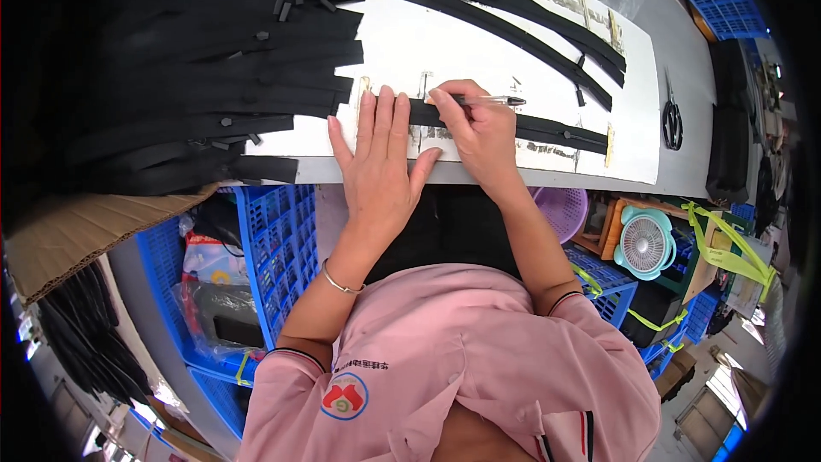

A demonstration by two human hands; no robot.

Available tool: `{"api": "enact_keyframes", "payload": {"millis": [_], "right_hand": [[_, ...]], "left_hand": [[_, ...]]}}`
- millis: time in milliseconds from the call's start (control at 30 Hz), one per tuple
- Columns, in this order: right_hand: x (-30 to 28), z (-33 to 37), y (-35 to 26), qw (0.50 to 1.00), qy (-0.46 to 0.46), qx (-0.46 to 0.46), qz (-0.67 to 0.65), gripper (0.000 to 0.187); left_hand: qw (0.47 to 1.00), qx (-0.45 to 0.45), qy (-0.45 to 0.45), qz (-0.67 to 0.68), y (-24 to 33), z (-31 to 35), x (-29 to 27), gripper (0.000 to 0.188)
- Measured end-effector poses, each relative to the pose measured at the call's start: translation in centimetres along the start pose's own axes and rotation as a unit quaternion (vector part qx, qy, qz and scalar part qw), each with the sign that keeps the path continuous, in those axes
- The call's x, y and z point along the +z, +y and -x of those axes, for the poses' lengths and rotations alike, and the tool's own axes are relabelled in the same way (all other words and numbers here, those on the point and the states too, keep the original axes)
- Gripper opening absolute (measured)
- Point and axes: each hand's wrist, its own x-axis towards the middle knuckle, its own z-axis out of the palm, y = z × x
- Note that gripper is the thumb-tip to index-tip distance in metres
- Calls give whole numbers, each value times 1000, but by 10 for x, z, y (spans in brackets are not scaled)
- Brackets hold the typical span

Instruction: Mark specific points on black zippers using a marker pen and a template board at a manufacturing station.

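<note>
A black zipper (547,130) lies stretched across a white board (634,107) marked with dark lines and strips of tape. My left hand (376,154) rests flat on the zipper's left part, fingers extended. Just to its right, my right hand (486,137) grips a pen (498,100) with a clear barrel, held low over the zipper by the marked lines. Whether the tip touches the tape is hidden by my fingers. Farther back on the board lie more black zippers (513,27), set slantwise. A thick pile of black zippers (197,77) covers the left side.
Black-handled scissors (672,120) lie on the grey table (694,51) right of the board. Blue plastic crates (278,248) stand below the table edge at left. A turquoise fan (644,243) and a purple basket (560,210) sit below at right. Cardboard (94,235) juts out at left.
</note>
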Motion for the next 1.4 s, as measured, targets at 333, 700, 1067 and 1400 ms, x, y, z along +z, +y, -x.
{"api": "enact_keyframes", "payload": {"millis": [333,700,1067,1400], "right_hand": [[5,-3,2,998,-1,-38,49,16],[-6,2,8,996,-75,-44,36,17],[-41,12,7,997,-12,-50,-57,14],[-86,12,30,993,105,-16,58,15]], "left_hand": [[1000,6,1,-17,-1,-1,0,70],[1000,-3,-11,-10,0,-2,0,69],[999,-5,-32,-20,1,-1,-3,68],[999,0,-40,-26,1,-1,-4,67]]}}
